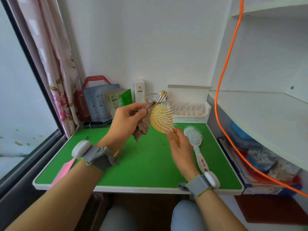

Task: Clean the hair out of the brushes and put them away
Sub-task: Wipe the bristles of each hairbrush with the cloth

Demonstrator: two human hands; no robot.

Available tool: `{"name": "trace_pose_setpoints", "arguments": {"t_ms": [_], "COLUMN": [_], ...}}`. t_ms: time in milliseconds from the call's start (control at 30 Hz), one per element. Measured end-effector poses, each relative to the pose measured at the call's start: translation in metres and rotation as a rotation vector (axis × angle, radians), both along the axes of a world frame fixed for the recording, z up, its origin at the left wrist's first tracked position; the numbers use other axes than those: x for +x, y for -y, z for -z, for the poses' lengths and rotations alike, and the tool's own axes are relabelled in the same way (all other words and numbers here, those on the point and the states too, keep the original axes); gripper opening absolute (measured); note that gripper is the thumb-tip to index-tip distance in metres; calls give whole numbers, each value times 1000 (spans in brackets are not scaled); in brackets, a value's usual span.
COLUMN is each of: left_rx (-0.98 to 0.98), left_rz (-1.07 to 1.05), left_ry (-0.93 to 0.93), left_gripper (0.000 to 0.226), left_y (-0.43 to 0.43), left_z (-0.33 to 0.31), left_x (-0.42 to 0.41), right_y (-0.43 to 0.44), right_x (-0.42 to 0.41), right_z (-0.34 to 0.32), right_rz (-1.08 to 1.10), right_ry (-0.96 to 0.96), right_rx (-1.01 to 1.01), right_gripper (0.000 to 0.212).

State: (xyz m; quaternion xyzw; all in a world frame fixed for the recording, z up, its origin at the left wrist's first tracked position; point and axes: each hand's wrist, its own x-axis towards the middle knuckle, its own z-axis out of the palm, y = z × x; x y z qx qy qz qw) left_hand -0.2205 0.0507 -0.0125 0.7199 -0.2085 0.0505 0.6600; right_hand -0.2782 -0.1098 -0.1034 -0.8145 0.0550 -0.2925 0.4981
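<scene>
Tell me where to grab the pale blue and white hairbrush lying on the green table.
Take the pale blue and white hairbrush by its slim white handle, coming from above at the near end. It lies on the green table with bristles up and the handle pointing toward the person, so the handle is the bare, narrow part to close around.

Bright daylight from left window [10,97]; soft shadows; edges bowed.

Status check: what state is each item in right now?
Yellow brush: raised, handle held by right hand.
Cloth: gripped by left hand, beside the yellow brush.
White brush: lying on green table, bristles up.
White box: lid open.
Glass jar: upright, makeup brushes inside.
</scene>
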Motion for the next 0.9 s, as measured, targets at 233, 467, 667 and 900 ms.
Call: {"name": "trace_pose_setpoints", "arguments": {"t_ms": [233,467,667,900], "left_rx": [173,244,431,743], "left_rz": [108,104,125,159], "left_ry": [-36,-56,24,173], "left_gripper": [21,20,15,18], "left_y": [-14,-12,-9,-8], "left_z": [-9,-9,-11,-18], "left_x": [14,23,30,36], "right_y": [14,28,31,31], "right_x": [0,1,-1,-1], "right_z": [-6,-10,-2,2], "right_rz": [30,40,37,43], "right_ry": [-49,-72,-119,-123], "right_rx": [-182,-351,-470,-577], "right_gripper": [28,31,44,45]}}
